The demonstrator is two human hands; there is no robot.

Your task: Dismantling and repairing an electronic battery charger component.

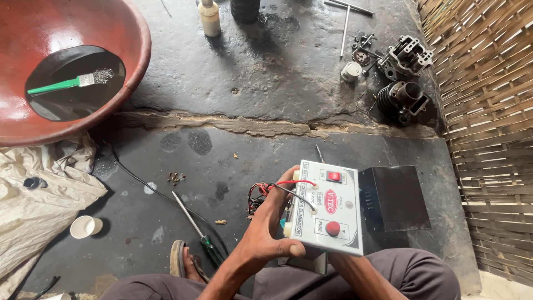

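From the head camera, the person sat low on a dark, oil-stained concrete floor (266,72) with a small electrical box resting against the lap. The left hand (266,233) gripped the white front panel (327,208) of that box along its left edge, fingers curled behind it and the thumb pressed flat on the lower corner, so the face with its red switch (333,176) and red round cap (332,228) tilted up toward the eyes. The right hand was hidden under the panel (only the forearm showed, running beneath it), so I could not tell how its fingers lay; it seemed to prop the unit from below. Red and black wires (261,194) spilled out of the left side, which suggested the panel was loose from the black metal casing (394,199) just to its right.

On the floor near the left knee lay a green-handled screwdriver (200,233), within easy reach, and a few small screws (174,178) sat a little further off. A white paper cup (86,226) stood beside a crumpled cloth sheet (39,194). Up left, a red basin (133,66) held dark liquid and a green-handled brush (69,82). Engine parts (402,78) sat well apart by the woven bamboo wall (488,111).
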